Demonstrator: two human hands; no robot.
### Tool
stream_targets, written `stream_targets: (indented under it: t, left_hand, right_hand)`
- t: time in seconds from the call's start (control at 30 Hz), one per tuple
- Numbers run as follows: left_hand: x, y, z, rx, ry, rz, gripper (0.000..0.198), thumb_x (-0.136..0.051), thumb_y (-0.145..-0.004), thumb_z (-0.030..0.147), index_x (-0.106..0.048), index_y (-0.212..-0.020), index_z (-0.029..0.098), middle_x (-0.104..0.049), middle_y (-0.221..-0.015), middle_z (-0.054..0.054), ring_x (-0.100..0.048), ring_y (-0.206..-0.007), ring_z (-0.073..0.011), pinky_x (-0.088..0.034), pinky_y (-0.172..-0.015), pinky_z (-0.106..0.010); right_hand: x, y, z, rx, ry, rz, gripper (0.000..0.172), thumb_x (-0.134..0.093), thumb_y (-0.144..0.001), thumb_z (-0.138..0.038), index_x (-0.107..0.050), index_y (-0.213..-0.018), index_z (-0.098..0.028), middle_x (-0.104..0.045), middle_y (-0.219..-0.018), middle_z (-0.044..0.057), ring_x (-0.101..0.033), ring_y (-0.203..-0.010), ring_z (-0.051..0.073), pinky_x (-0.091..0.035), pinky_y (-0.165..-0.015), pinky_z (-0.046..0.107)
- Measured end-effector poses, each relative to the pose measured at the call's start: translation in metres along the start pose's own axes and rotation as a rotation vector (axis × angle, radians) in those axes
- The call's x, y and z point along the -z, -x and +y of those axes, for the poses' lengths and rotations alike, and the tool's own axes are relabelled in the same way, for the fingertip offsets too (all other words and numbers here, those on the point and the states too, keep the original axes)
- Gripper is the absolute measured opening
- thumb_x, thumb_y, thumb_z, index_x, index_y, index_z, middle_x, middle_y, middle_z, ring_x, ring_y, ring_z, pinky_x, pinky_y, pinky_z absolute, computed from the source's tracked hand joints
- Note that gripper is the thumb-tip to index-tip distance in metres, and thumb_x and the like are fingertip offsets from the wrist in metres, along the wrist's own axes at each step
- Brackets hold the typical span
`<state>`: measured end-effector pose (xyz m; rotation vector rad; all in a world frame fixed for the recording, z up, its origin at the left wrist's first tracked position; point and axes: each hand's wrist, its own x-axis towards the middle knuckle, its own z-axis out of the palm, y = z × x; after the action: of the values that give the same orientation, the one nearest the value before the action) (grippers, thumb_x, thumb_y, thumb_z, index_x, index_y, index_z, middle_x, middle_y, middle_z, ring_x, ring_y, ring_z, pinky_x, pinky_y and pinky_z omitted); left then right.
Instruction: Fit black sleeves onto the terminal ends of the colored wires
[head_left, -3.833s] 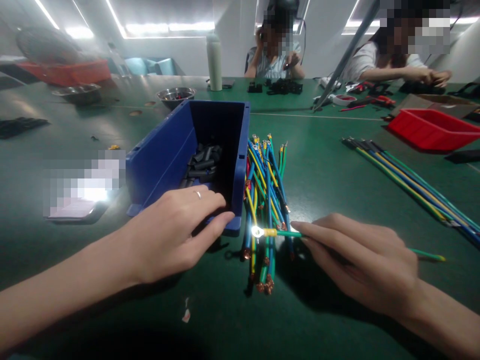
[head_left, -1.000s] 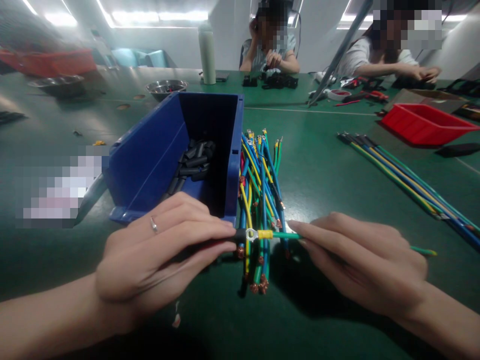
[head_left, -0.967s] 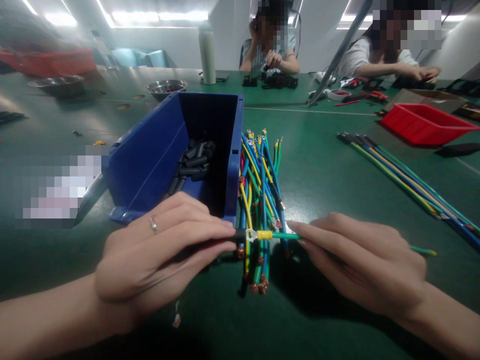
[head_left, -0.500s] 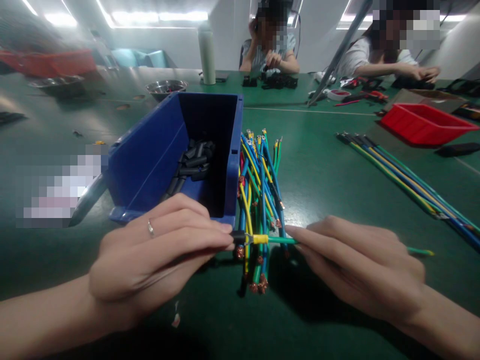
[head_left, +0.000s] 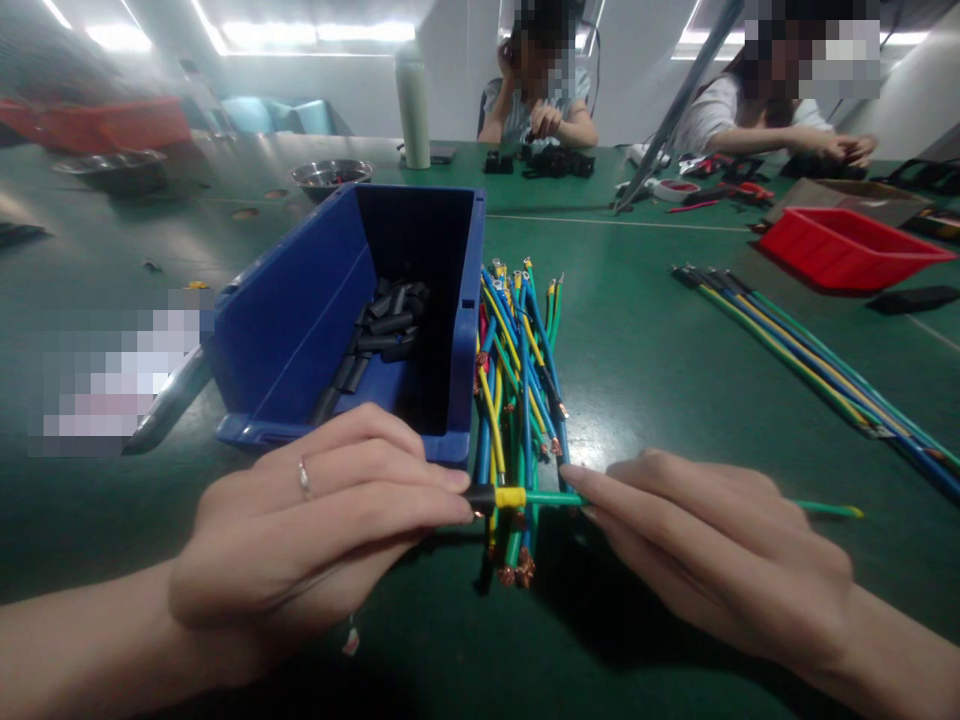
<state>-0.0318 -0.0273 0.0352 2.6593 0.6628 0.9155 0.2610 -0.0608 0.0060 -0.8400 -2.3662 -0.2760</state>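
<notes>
pinching in the head view: left hand (head_left: 322, 520), fingers clamped on one black sleeve (head_left: 482, 499); right hand (head_left: 720, 550), fingers clamped on one green wire (head_left: 551, 498); both pieces meeting at the yellow collar (head_left: 511, 498), over the counter (head_left: 637, 330). looks light, wire springy, sleeve softer; likely best gripped near the join. one blue bin (head_left: 285, 320), spare sleeves (head_left: 394, 322) too jumbled to count, one wire heap (head_left: 525, 370) alongside.

A workshop, shown by the long green worktable (head_left: 637, 370), parts bin (head_left: 300, 310), wire bundle (head_left: 526, 400) and seated co-workers (head_left: 519, 112).
</notes>
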Motion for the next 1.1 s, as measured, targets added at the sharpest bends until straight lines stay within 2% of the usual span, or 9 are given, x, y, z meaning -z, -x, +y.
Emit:
stream_targets:
  t: [0.1,0.17,0.23,0.3,0.47,0.7,0.93,1.03,1.1]
  left_hand:
    - [-0.002,-0.001,0.002,-0.029,-0.032,-0.022,0.022,-0.064,-0.096,0.017,-0.071,-0.115,0.024,-0.077,-0.103,0.002,-0.07,-0.089,-0.0117,-0.06,-0.071,-0.015]
    - [-0.004,0.0,0.003,0.043,-0.037,0.107,0.018,-0.057,-0.099,0.017,-0.072,-0.109,0.022,-0.077,-0.098,0.0,-0.069,-0.089,-0.013,-0.061,-0.074,-0.018]
    - [-0.005,0.003,0.003,-0.019,-0.025,-0.046,0.024,-0.061,-0.096,0.015,-0.069,-0.117,0.023,-0.077,-0.104,0.0,-0.068,-0.094,-0.0135,-0.06,-0.075,-0.017]
    - [-0.005,0.007,0.003,-0.013,-0.031,-0.077,0.029,-0.056,-0.098,0.011,-0.067,-0.122,0.023,-0.075,-0.111,-0.001,-0.067,-0.1,-0.0135,-0.059,-0.079,-0.018]
    - [-0.006,0.011,0.004,0.005,-0.042,-0.027,0.026,-0.052,-0.101,0.014,-0.066,-0.121,0.021,-0.073,-0.114,-0.002,-0.064,-0.105,-0.0139,-0.057,-0.085,-0.02]
    - [-0.008,0.004,0.005,-0.072,-0.154,-0.072,0.018,-0.06,-0.097,0.016,-0.069,-0.112,0.021,-0.076,-0.109,-0.002,-0.065,-0.099,-0.0166,-0.058,-0.085,-0.026]
    - [-0.012,0.005,0.002,-0.022,-0.194,0.035,0.031,-0.073,-0.09,0.029,-0.064,-0.119,0.023,-0.072,-0.109,-0.006,-0.065,-0.099,-0.0213,-0.057,-0.086,-0.034]
    - [-0.013,0.004,0.0,-0.03,-0.212,0.063,0.04,-0.071,-0.09,0.041,-0.06,-0.121,0.019,-0.068,-0.108,-0.009,-0.063,-0.1,-0.0245,-0.055,-0.087,-0.038]
    - [-0.016,0.003,-0.001,-0.024,-0.188,0.107,0.037,-0.066,-0.093,0.038,-0.057,-0.12,0.015,-0.065,-0.108,-0.01,-0.06,-0.102,-0.0253,-0.052,-0.089,-0.039]
  right_hand:
    - [0.001,-0.001,-0.001,0.003,0.015,-0.011,0.021,-0.056,-0.093,-0.006,-0.062,-0.112,-0.01,-0.066,-0.079,0.001,-0.06,-0.062,0.008,-0.042,-0.051,0.024]
    - [0.002,-0.002,-0.001,0.002,0.013,-0.022,0.022,-0.054,-0.094,-0.006,-0.062,-0.114,-0.011,-0.066,-0.079,0.001,-0.06,-0.061,0.008,-0.042,-0.05,0.024]
    - [0.004,-0.003,-0.002,0.003,0.002,-0.041,0.021,-0.053,-0.095,-0.007,-0.062,-0.114,-0.01,-0.066,-0.078,0.001,-0.059,-0.06,0.008,-0.041,-0.049,0.024]
    - [0.005,-0.004,-0.002,0.006,0.001,-0.057,0.02,-0.051,-0.097,-0.008,-0.062,-0.113,-0.01,-0.066,-0.077,0.001,-0.058,-0.059,0.008,-0.039,-0.047,0.025]
    - [0.006,-0.003,-0.003,0.026,0.001,-0.063,0.021,-0.049,-0.097,-0.008,-0.062,-0.113,-0.009,-0.066,-0.075,0.001,-0.057,-0.059,0.009,-0.039,-0.048,0.026]
    - [0.009,0.003,-0.007,0.043,-0.114,-0.166,0.035,-0.047,-0.094,-0.002,-0.059,-0.126,-0.007,-0.067,-0.084,0.002,-0.059,-0.067,0.01,-0.045,-0.056,0.024]
    - [0.007,-0.005,-0.006,0.012,-0.044,-0.059,0.021,-0.051,-0.095,-0.008,-0.065,-0.111,-0.01,-0.067,-0.076,0.002,-0.058,-0.059,0.009,-0.042,-0.049,0.024]
    - [0.005,-0.007,-0.005,0.0,-0.018,-0.023,0.018,-0.054,-0.094,-0.008,-0.066,-0.108,-0.01,-0.068,-0.076,0.002,-0.059,-0.059,0.008,-0.044,-0.051,0.022]
    - [0.005,-0.007,-0.003,-0.007,-0.008,0.004,0.017,-0.056,-0.094,-0.008,-0.067,-0.106,-0.01,-0.068,-0.077,0.002,-0.059,-0.058,0.008,-0.045,-0.052,0.021]
